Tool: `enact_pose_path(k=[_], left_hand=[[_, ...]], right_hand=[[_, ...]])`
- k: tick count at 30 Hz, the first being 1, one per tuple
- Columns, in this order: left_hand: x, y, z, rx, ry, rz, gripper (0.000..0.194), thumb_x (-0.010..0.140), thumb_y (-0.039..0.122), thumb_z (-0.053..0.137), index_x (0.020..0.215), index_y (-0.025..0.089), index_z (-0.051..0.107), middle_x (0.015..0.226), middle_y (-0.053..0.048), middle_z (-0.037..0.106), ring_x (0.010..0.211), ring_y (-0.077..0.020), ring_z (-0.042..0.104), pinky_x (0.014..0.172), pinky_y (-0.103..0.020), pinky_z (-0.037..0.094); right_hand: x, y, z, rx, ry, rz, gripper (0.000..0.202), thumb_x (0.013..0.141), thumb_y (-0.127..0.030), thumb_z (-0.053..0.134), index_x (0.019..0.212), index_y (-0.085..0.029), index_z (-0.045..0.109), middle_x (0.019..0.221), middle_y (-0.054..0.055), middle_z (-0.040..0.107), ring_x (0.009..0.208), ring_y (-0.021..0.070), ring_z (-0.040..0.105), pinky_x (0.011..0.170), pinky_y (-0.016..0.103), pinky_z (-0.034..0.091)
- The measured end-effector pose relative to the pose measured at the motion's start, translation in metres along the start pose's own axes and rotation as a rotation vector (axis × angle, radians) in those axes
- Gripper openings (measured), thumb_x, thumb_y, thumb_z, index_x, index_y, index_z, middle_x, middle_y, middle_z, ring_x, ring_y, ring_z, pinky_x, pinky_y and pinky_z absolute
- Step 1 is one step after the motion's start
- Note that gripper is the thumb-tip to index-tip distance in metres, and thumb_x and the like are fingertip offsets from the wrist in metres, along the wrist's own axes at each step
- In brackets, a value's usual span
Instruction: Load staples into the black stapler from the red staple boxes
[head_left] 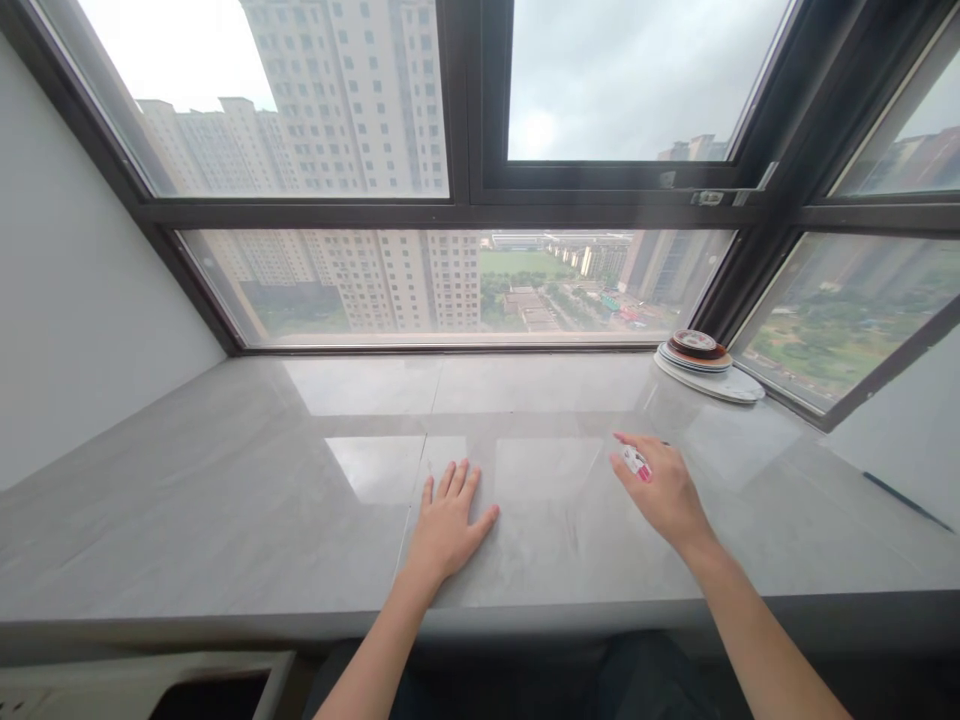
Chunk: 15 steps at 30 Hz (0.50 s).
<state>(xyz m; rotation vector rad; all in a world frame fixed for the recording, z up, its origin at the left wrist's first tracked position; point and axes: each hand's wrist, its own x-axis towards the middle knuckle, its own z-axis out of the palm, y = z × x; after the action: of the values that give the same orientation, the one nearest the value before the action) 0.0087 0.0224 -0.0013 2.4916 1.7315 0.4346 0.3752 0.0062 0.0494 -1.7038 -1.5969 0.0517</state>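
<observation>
My left hand (448, 525) lies flat on the grey, glossy sill (225, 520), fingers spread, just right of a tile seam. It holds nothing. To the right, my right hand (661, 490) is curled above the sill with its thumb and fingers closed around a small white and pink object (637, 463). Most of that object is hidden in the palm, so its kind is unclear. Beyond the right hand, in the far right corner, sits a stack of round plates (696, 355), the smallest on top and a wide pale one at the bottom.
A dark-framed window (457, 215) rises along the sill's back edge, with another pane at the right. A thin dark stick (907, 501) lies by the right wall. Below the front edge, at lower left, is a pale piece with a dark opening (214, 695).
</observation>
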Motion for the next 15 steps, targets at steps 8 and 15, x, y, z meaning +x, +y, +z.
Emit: enact_pose_path(k=[8,15], left_hand=[[0.0,0.001,0.001,-0.018,0.03,0.001,0.068,0.101,0.063,0.038,0.161,0.033,0.03,0.171,-0.001,0.023,0.159,-0.028,0.015,0.128,-0.054,0.01],[-0.002,0.001,0.001,-0.086,0.051,0.006,0.067,0.1,0.062,0.042,0.159,0.032,0.035,0.17,-0.003,0.027,0.159,-0.0289,0.016,0.128,-0.054,0.01]], right_hand=[[0.011,0.111,-0.049,0.238,-0.285,0.537,0.061,0.085,-0.064,0.062,0.123,-0.018,0.074,0.084,0.01,0.075,0.061,0.0205,0.061,0.058,0.033,0.049],[-0.014,0.04,0.008,0.526,-0.346,0.48,0.063,0.081,-0.058,0.073,0.131,-0.019,0.072,0.073,0.003,0.072,0.049,0.0122,0.052,0.05,0.026,0.042]])
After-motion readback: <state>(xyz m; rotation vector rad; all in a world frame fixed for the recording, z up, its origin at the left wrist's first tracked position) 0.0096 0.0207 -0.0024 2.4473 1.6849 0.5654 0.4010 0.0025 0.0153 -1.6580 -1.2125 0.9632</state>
